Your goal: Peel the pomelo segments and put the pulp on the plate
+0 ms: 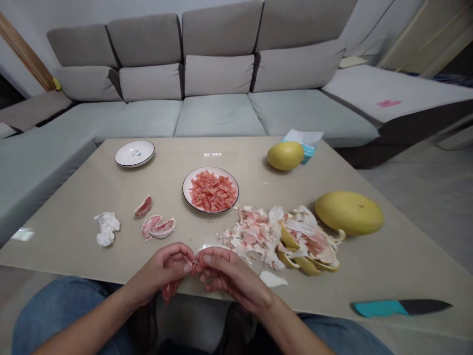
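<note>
My left hand (168, 271) and my right hand (221, 273) meet over the near edge of the beige table (74, 231), fingers curled. Both pinch a pink pomelo segment (195, 264) between them; part of it hangs below the left palm. Just beyond the hands lie three unpeeled pink segments (157, 226). A white plate of peeled pink pulp pieces (211, 190) stands at the table's middle. A heap of peel and white membrane scraps (284, 236) lies to the right of my hands.
A whole yellow pomelo (349, 213) lies at the right, a smaller one (285, 155) by a tissue pack (306, 143) behind. Also there: an empty white saucer (134, 154), a crumpled tissue (106, 228), a teal-handled knife (401, 307). Grey sofa (218, 88) beyond.
</note>
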A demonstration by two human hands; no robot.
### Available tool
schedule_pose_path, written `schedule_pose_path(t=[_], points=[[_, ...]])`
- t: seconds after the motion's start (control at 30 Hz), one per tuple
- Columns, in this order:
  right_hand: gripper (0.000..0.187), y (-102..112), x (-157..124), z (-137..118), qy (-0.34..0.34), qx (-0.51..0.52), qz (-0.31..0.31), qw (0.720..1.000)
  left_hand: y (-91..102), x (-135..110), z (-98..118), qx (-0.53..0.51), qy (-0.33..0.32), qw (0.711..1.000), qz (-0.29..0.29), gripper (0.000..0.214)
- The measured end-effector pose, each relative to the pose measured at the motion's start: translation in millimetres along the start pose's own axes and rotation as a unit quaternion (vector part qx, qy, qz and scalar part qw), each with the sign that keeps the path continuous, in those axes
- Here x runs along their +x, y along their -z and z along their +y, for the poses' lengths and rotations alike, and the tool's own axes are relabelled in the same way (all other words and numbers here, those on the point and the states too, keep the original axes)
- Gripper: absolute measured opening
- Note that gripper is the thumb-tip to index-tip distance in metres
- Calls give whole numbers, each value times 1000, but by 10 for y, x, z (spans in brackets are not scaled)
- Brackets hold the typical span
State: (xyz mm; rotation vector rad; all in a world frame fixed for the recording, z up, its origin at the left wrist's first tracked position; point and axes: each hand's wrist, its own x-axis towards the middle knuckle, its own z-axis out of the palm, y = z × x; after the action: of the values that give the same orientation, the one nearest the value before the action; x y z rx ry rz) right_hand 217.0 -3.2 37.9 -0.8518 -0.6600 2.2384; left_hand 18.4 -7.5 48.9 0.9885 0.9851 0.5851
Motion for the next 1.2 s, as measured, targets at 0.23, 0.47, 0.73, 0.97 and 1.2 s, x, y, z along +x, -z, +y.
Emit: schedule_pose_path(t=[0.23,0.47,0.73,0.97,1.2], points=[[27,-14,0,9,-4,-24,-14,1000,-9,34,-26,39,15,999,29,28],[22,28,57,44,33,60,23,997,-24,24,-11,-31,4,999,33,21],[22,71,98,97,10,168,-2,986,-8,48,-70,-96,2,995,30,20],[31,86,179,-265,139,-162,121,969,67,363,201,-28,-11,996,88,30],[13,407,892,-1369,295,-370,277,836,249,1317,846,-13,-86,988,130,34]])
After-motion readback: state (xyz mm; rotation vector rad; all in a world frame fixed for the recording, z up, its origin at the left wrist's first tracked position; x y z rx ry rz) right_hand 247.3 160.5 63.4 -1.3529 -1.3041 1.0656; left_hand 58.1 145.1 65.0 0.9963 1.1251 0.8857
